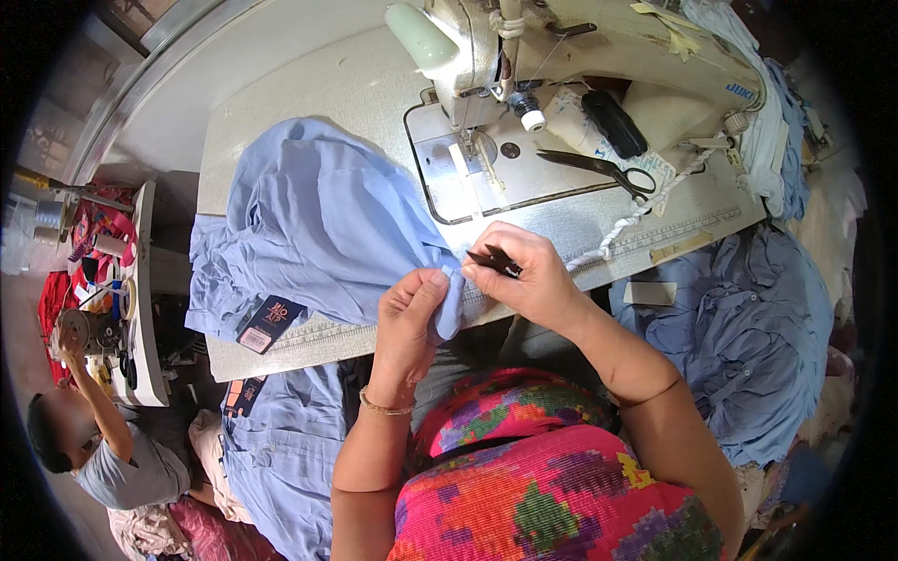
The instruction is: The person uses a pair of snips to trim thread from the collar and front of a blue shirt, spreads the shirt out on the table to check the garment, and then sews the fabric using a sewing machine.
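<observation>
A light blue garment (327, 201) lies bunched across the left part of the sewing table, one end reaching the front edge. My left hand (407, 313) is closed on that end, pinching the cloth between thumb and fingers. Close beside it, my right hand (524, 266) is closed around small dark thread snips (496, 262), whose blades point left. Its fingertips meet at the cloth's edge; whether they pinch the fabric too is hard to make out. A dark tag (269, 323) hangs from the garment at the table's front.
A sewing machine (468, 56) stands beyond my hands, with black scissors (599, 168) and a white twisted cord (613, 234) to its right. Blue garments (739, 346) are heaped at the right; more blue cloth (285, 458) hangs lower left. Another person (131, 467) works at far left.
</observation>
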A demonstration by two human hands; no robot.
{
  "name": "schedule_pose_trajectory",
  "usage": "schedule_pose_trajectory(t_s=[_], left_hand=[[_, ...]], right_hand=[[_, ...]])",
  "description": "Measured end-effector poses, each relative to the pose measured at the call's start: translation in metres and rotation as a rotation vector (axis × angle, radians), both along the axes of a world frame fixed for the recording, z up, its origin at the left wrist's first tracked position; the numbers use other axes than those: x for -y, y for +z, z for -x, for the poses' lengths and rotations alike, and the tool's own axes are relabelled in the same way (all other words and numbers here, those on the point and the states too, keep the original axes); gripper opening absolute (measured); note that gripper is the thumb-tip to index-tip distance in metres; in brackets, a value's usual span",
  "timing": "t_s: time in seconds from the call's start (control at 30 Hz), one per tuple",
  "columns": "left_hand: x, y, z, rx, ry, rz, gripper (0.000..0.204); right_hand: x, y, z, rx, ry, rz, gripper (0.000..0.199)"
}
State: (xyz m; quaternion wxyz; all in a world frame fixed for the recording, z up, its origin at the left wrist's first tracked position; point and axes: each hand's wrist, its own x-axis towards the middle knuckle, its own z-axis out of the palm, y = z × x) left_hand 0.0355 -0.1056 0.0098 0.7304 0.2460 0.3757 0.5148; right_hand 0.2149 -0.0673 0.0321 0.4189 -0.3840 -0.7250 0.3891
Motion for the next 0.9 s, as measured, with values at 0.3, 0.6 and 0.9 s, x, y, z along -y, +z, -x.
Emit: schedule_pose_trajectory(t_s=[0.3,0.6,0.9], left_hand=[[-0.005,0.0,0.002,-0.037,0.023,0.021,0.018],[-0.011,0.004,0.005,-0.121,-0.021,-0.019,0.016],[-0.014,0.009,0.005,-0.21,-0.052,-0.036,0.016]], right_hand=[[-0.017,0.003,-0.029,0.114,0.214,0.176,0.024],[-0.035,0.009,-0.044,0.287,0.355,0.27,0.029],[-0.042,0.006,-0.03,0.356,0.417,0.039,0.022]])
